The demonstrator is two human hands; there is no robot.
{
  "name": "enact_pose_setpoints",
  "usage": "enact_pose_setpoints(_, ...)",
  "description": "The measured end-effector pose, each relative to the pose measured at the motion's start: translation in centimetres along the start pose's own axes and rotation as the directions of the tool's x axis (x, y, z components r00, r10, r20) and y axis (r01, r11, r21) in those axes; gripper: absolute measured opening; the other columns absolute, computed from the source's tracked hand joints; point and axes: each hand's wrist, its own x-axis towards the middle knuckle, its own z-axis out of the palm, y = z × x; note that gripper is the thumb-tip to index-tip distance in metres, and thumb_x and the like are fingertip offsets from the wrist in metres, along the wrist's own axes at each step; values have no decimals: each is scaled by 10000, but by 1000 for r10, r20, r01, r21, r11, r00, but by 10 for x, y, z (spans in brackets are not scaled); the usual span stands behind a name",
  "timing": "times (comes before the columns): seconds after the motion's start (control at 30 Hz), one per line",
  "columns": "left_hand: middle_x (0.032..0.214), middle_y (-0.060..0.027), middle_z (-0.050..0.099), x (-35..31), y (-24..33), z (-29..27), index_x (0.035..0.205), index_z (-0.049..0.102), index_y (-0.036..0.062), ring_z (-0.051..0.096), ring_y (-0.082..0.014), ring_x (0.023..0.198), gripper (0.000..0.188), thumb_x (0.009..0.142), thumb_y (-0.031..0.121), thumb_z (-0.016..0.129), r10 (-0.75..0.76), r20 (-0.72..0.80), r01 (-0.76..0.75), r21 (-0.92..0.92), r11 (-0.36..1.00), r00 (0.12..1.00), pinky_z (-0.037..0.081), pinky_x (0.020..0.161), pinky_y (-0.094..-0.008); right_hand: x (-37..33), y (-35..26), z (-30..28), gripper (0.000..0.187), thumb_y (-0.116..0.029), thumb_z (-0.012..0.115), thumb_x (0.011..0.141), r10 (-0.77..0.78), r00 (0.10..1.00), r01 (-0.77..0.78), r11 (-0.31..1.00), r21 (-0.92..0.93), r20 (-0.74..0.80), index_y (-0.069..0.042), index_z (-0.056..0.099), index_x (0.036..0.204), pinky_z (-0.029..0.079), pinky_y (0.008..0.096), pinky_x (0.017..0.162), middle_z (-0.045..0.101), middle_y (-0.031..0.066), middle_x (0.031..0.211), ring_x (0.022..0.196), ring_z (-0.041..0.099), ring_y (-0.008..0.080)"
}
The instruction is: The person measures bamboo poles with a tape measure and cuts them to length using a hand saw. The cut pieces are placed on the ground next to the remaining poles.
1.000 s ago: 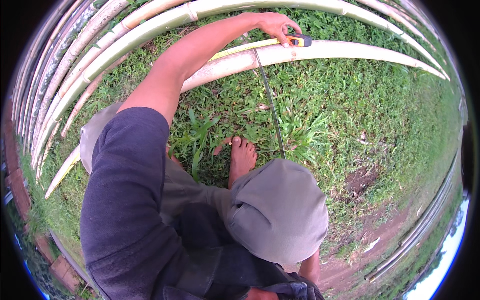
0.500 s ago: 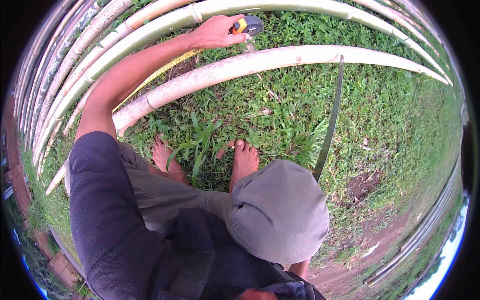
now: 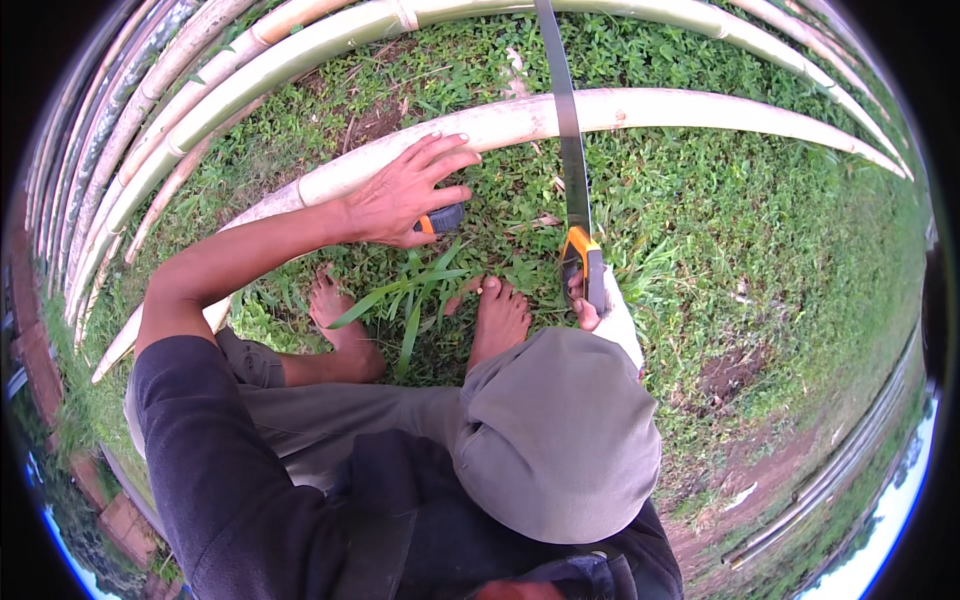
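My left hand (image 3: 405, 190) rests on the near pale bamboo pole (image 3: 700, 108), fingers spread, with a small black and orange tape measure (image 3: 441, 218) tucked under its thumb side. My right hand (image 3: 592, 312) shows just past my grey-clad knee. It grips the orange and black handle of a hand saw (image 3: 581, 262). The saw's long dark blade (image 3: 566, 120) runs straight up and crosses over the near bamboo pole, right of my left hand. My two bare feet (image 3: 497, 318) stand on the grass below the pole.
Several more long bamboo poles (image 3: 300, 50) lie side by side beyond the near one and curve down the left. Green grass (image 3: 750, 220) covers the ground. Bare brown soil patches (image 3: 728, 375) show at lower right, and red bricks (image 3: 115, 520) at lower left.
My left hand has come down from the far poles to the near pole with the tape measure. The saw has swung from the right side up across the near pole.
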Motion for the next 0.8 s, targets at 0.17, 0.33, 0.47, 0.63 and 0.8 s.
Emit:
enact_pose_setpoints(0.17,1778,-170,229,-5,-23,-1,1295,610,124,180,-473,1644,646,710,210,870,-117,-53,116,-12,993,992,218,1330,-675,56,0,-7,514,-325,835,948,-93,987,84,994,69,133,-73,572,1310,446,239,682,553,-27,982,796,522,61)
enact_pose_setpoints(0.33,1780,-171,241,-7,-25,9,1274,614,116,196,-461,1646,603,723,199,844,-127,-72,127,-14,992,989,228,1328,-662,60,-5,-5,707,-520,909,873,-75,987,59,992,115,139,-78,576,1313,439,237,677,553,-38,971,792,521,60)
enact_pose_setpoints(0.47,1778,-169,253,-4,-22,7,1271,610,111,201,-450,1649,600,724,196,842,-138,-62,137,-13,990,989,226,1333,-648,39,-4,-15,732,-532,909,861,-64,993,55,994,96,96,-70,578,1321,450,262,704,567,-18,997,825,540,90)
enact_pose_setpoints(0.63,1780,-180,250,-3,-22,8,1266,606,105,200,-442,1652,602,719,191,839,-148,-65,147,-25,989,987,217,1337,-643,-31,18,-26,708,-466,895,876,-108,971,98,993,-59,-214,-49,580,1353,482,322,764,600,41,1065,899,584,162)
enact_pose_setpoints(0.8,1663,-172,393,-29,-10,-8,1286,607,96,310,-423,1596,609,748,219,865,-89,0,89,-52,995,996,258,1337,-611,-86,61,-41,688,-400,880,891,-309,794,87,910,-405,-524,-28,581,1386,514,383,825,633,100,1133,972,628,235)
